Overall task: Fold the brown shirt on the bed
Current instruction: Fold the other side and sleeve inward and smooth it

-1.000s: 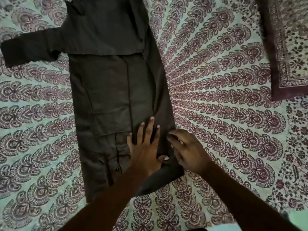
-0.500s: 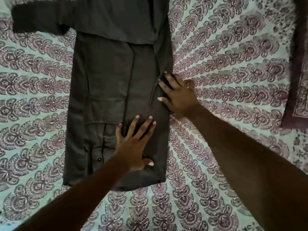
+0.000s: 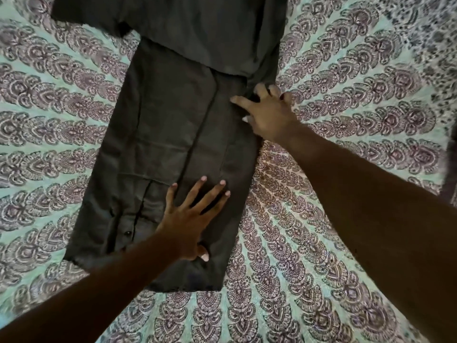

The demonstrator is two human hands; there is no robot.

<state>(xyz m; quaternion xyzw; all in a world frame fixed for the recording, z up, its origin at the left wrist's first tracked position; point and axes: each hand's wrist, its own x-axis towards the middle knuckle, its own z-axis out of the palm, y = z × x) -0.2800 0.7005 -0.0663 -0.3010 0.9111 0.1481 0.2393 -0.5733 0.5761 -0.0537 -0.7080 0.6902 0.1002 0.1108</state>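
Observation:
The brown shirt (image 3: 168,134) lies flat on the bed, running from the top of the view down to its hem near me. Its right side is folded in over the body, and a sleeve (image 3: 81,16) lies across the upper left. My left hand (image 3: 190,219) rests flat on the lower part, fingers spread, beside the button placket. My right hand (image 3: 269,115) presses on the shirt's folded right edge higher up, fingers spread over the fabric and the sheet.
The bed is covered with a pale green sheet (image 3: 358,100) printed with maroon paisley rows. A dark patterned cushion edge (image 3: 451,169) shows at the far right. Bare sheet lies on both sides of the shirt.
My right hand has slid up along the shirt's right folded edge, from beside my left hand to well above it. My left hand has stayed pressed on the lower part.

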